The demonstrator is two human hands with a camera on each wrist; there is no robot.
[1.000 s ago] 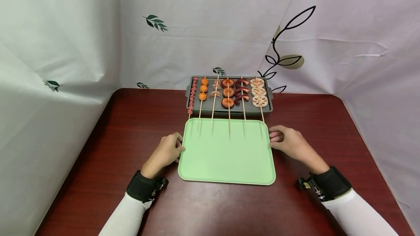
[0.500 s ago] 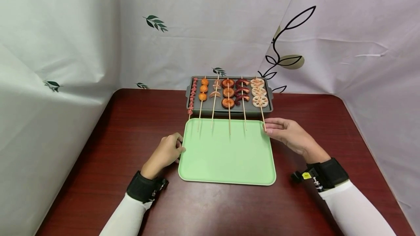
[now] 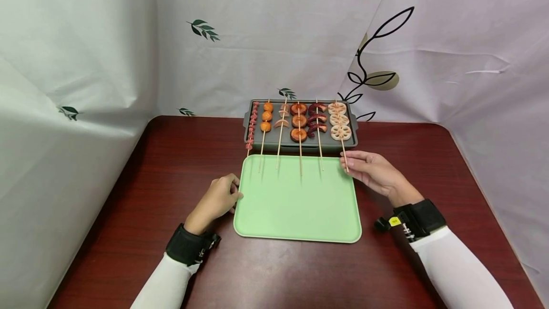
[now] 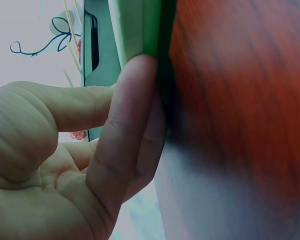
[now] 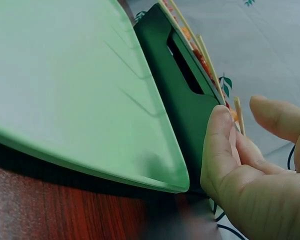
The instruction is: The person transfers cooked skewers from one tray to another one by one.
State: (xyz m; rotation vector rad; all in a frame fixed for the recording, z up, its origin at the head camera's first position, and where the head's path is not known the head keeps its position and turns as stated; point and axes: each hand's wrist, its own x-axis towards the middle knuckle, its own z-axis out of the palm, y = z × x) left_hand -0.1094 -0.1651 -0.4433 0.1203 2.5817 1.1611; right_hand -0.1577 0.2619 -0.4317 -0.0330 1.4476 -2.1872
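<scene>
A light green rectangular tray [image 3: 296, 209] lies on the table in front of a dark grill. My left hand [image 3: 219, 197] holds the tray's left edge; in the left wrist view the thumb is at the rim and a finger [image 4: 127, 105] is against its side. On the right, my right hand [image 3: 371, 170] is around the bare stick end of the lotus root skewer [image 3: 340, 132]. In the right wrist view that stick [image 5: 239, 116] stands between thumb and fingers [image 5: 219, 135], which are apart. Whether a finger touches it I cannot tell.
The grill [image 3: 274, 144] bears several more skewers: octopus tentacles [image 3: 317, 118], mushrooms [image 3: 299, 121], orange balls [image 3: 266, 116], pale pink slices [image 3: 281, 123] and small red pieces [image 3: 252, 125]. Their sticks overhang the tray's far edge. A patterned white cloth [image 3: 257, 37] closes off the back of the table [image 3: 180, 151].
My right hand has left the tray's right edge and moved up and leftward to the lotus root skewer's stick. The left hand and tray have stayed in place.
</scene>
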